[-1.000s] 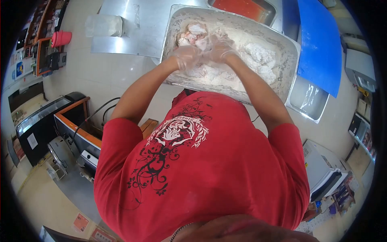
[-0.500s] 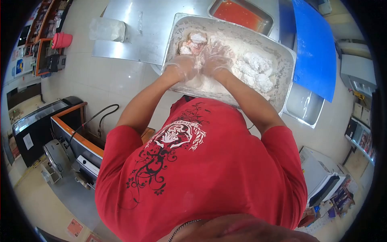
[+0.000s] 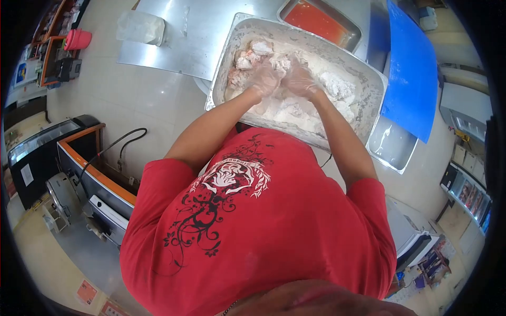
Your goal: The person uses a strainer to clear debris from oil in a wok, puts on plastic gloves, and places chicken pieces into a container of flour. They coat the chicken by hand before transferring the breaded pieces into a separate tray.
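Observation:
A deep metal tray (image 3: 377, 105) holds white flour and several raw pieces that look like chicken. My left hand (image 3: 265, 79), in a clear plastic glove, is at the tray's left half. My right hand (image 3: 301, 81), gloved the same way, faces it from the right. Between my fingers is a flour-coated chicken piece (image 3: 281, 63), held by both hands just over the flour. Pinkish, partly floured pieces (image 3: 243, 62) lie to the left of my left hand. More heavily coated pieces (image 3: 337, 87) rest right of my right hand. My fingertips are partly hidden by flour.
Behind the tray is a metal pan of orange-red liquid (image 3: 316, 21). A blue board (image 3: 414, 73) stands on the right, above another metal pan (image 3: 392, 142). A clear plastic container (image 3: 141, 27) sits on the steel table (image 3: 174, 52) at left.
Both hands have come up from the flour, turned towards each other, and now have a coated piece between them. More pinkish pieces show at the tray's left side.

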A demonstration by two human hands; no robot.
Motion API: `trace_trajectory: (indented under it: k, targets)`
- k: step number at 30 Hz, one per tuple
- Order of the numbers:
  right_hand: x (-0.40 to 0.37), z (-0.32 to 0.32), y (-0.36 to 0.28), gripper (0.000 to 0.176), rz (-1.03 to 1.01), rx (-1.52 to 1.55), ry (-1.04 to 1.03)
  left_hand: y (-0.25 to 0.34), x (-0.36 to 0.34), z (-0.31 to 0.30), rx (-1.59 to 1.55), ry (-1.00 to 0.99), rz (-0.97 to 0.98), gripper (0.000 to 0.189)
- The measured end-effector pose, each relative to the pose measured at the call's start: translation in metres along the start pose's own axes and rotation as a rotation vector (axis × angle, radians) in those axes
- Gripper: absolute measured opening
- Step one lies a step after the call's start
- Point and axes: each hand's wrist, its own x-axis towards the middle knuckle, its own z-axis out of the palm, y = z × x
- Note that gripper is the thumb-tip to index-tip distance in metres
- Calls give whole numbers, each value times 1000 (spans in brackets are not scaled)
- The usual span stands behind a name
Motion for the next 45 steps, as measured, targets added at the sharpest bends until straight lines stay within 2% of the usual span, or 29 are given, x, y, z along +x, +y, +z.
trace_trajectory:
  k: [1,3,5,8,9,11,13,15,18,19,21,22,23,25,26,27,28,29,30,32,35,38,41,43,45]
  targets:
    - [4,3,-4,89,44,-58,-17,-4,2,0,-55,-40,34,37]
    - [7,10,-11,91,118,-102,17,-19,-6,-14,-557,-53,-88,29]
    - [12,9,-14,91,173,-92,128,-27,-12,-20,-613,10,-34,32]
    - [36,18,30,81,58,19,242,-38,-15,-28,-706,120,48,37]
    - [21,10,20,77,28,38,252,-39,-20,-30,-741,154,65,38]
    - [-3,-11,2,69,-44,72,294,-43,-20,-43,-545,90,142,41]
    - [5,3,20,68,7,63,150,-27,-32,-64,-107,-130,226,45]
    - [4,0,23,65,20,98,77,-20,-42,-42,-118,-318,342,45]
    - [-3,-1,35,63,-202,21,255,-12,-24,-51,11,-525,424,45]
    - [6,12,58,59,-97,-16,168,0,-32,-55,54,-617,431,44]
    - [-31,-1,57,58,-64,26,103,26,-49,-67,-19,-804,249,46]
    - [-23,-20,55,58,-84,31,115,29,-32,-73,-24,-845,160,46]
    - [-34,-23,66,57,-270,-78,282,21,-20,-67,35,-731,250,47]
    - [-54,-56,78,55,-281,218,222,4,-41,-36,115,-573,425,48]
    - [-82,-70,76,54,-257,378,176,11,-50,-35,114,-623,359,46]
    - [-107,-98,56,54,-102,130,183,19,-48,-38,121,-661,296,44]
    - [-119,-112,60,54,-62,147,180,22,-38,-40,141,-680,236,43]
    - [-130,-127,71,55,-23,161,180,16,-32,-30,281,-707,338,41]
    - [-145,-141,81,55,18,178,167,22,-31,-37,267,-721,302,42]
    - [-186,-172,96,54,101,439,181,28,-32,-53,235,-754,219,43]
    - [-241,-212,135,50,119,729,315,6,-32,-40,298,-613,285,41]
    - [-271,-238,181,52,275,722,284,22,-19,-38,374,-779,108,45]
    - [-261,-233,244,52,189,-298,157,24,-20,-26,373,-723,131,44]
    - [-238,-204,301,53,339,-474,2,23,-18,-22,388,-695,149,44]
    - [-217,-176,320,42,419,-689,-117,22,-17,-15,412,-690,155,44]
